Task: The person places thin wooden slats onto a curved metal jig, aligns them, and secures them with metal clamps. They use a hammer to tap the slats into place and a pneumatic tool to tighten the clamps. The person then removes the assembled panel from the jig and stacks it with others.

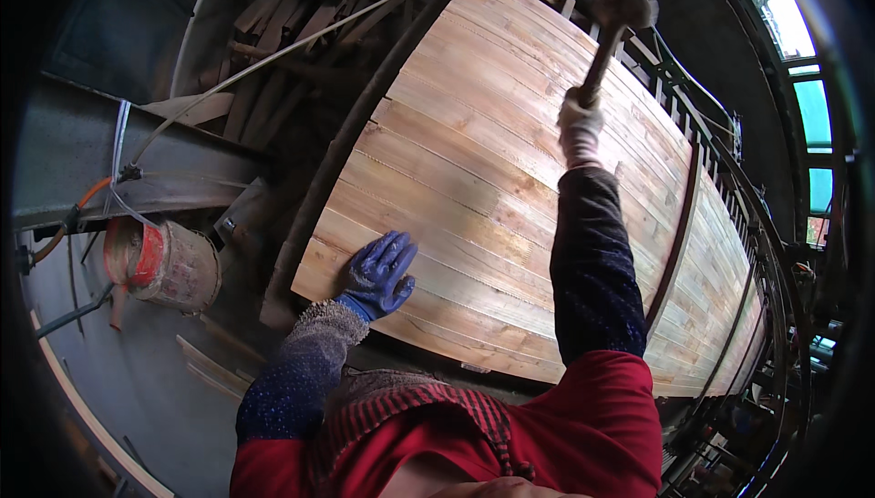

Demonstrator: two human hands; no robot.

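- While the clock face is centred on the view, the left hand (378,272), in a blue glove, lies near eight o'clock, palm down on the plank panel (456,179); its fingers are extended and slightly parted, pointing to one o'clock, and grip nothing.
- Planks of the panel lie directly beneath these fingers and run on from them toward twelve, two and four o'clock; the panel's near left corner is just beside the wrist, at about eight o'clock of it.
- The right hand (581,124), in a pale glove, is raised near two o'clock with fingers closed around the handle of a hammer (602,61).
- From the right fingers, the handle slants up toward one o'clock, ending in a blunt head, blurred and well apart from the left hand.
- A dark strip (679,234) crosses the panel at three o'clock.
- At nine o'clock hangs or stands a stained bucket (187,270) with a red patch, its support unclear; above it is a grey metal beam (64,161).
- Between ten and eleven o'clock lies a heap of wood pieces (283,70).
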